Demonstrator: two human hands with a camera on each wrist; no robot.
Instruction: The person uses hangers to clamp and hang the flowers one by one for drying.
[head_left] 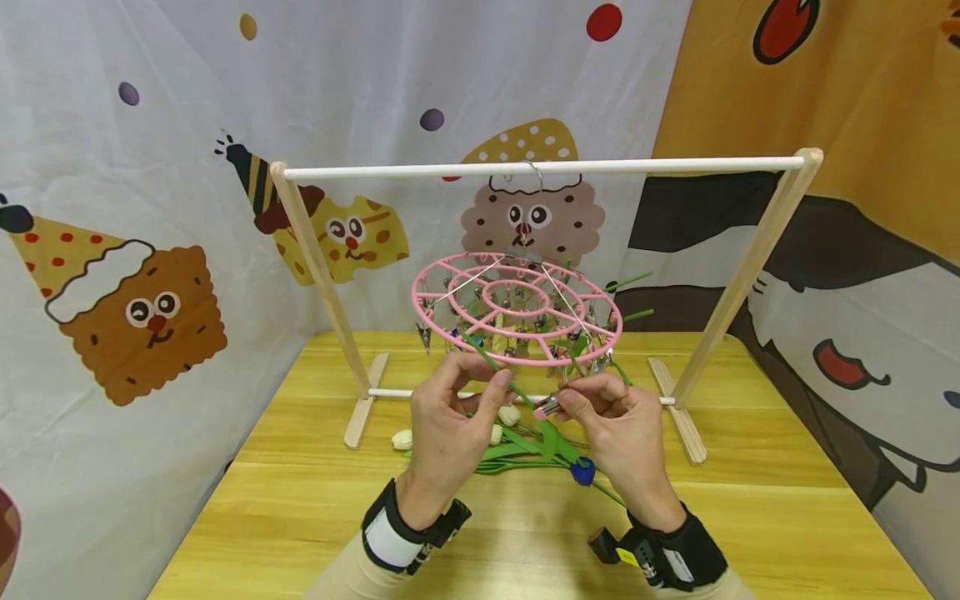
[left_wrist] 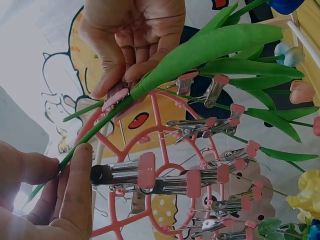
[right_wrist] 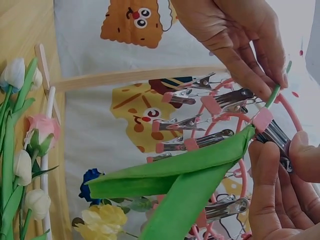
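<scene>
My left hand pinches the green stem of an artificial flower near its bare end, between thumb and fingers. My right hand pinches a metal clip with pink tips. The clip's tips lie at the stem, just above its broad green leaves, which hang downward. A blue bloom shows below the hands; whether it belongs to this stem I cannot tell. Over the hands hangs a round pink drying rack with several clips, some bearing flowers head down.
The pink rack hangs from the white bar of a wooden stand. Below, white tulips and green stems lie on the wooden table. In the right wrist view, a pink rose lies among them. A yellow flower hangs from the rack.
</scene>
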